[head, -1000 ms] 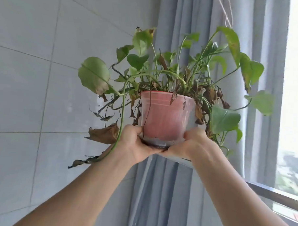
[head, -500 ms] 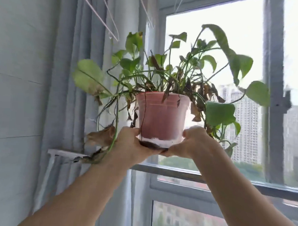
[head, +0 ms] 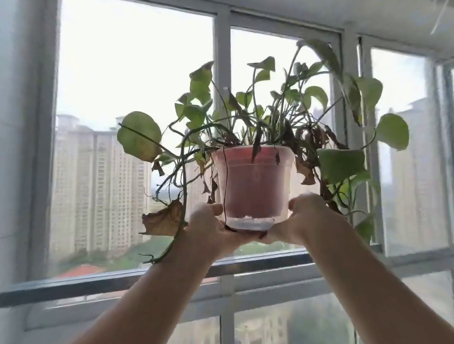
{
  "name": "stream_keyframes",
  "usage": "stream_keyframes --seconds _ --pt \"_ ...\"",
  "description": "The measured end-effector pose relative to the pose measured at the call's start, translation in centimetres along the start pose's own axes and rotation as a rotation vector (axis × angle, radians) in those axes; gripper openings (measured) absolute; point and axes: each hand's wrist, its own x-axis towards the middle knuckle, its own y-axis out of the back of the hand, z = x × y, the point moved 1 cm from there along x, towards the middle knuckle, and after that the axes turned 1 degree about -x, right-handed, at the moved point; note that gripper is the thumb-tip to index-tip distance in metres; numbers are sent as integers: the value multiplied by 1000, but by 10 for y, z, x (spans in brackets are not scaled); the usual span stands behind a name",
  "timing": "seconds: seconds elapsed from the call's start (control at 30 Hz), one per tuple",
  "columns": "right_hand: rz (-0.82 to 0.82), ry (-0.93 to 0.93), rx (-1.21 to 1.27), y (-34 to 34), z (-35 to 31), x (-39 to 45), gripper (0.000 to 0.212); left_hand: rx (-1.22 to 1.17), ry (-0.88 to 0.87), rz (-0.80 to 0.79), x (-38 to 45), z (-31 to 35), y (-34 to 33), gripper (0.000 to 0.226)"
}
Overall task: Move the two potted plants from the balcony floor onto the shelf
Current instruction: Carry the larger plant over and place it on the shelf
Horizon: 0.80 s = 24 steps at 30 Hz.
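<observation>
A potted plant (head: pixel 255 183) in a reddish pot with a clear outer shell is held up high in front of the window. Its green leaves spread wide, and brown dry leaves and a long vine trail down on the left. My left hand (head: pixel 213 229) cups the pot's base from the lower left. My right hand (head: pixel 303 220) grips the base from the lower right. Both arms reach upward. No shelf and no second plant are in view.
A large window with grey frames (head: pixel 221 75) fills the view, with tower blocks outside. A dark horizontal rail (head: pixel 85 285) crosses below the hands. A white wall (head: pixel 9 136) stands at the left edge.
The view has swung right, from the tiled wall and the curtain to the window. The plant stays held up in both hands.
</observation>
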Motion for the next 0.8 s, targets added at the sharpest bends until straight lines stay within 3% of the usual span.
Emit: stream_keyframes --seconds 0.07,0.13,0.2,0.37,0.43,0.6,0.7,0.8 --pt "96 97 -31 21 -13 2 39 18 143 -128 24 -20 -11 53" --pt "132 128 117 50 -28 2 39 -8 203 -130 46 -44 -27 55" --pt "297 209 62 73 -46 -9 38 -27 307 -209 69 -68 -43 55" --pt "431 419 136 116 -76 -36 23 -12 498 -387 112 -118 -77 55" --pt "536 502 84 140 -84 -41 35 -25 605 -441 123 -142 -91 55" --pt "531 478 279 202 -104 -77 75 -38 787 -527 126 -213 -122 50" --pt "587 551 298 241 -120 -106 78 6 867 -558 122 -257 -148 46" --pt "742 613 278 270 -135 -141 70 39 912 -576 119 -298 -179 45"
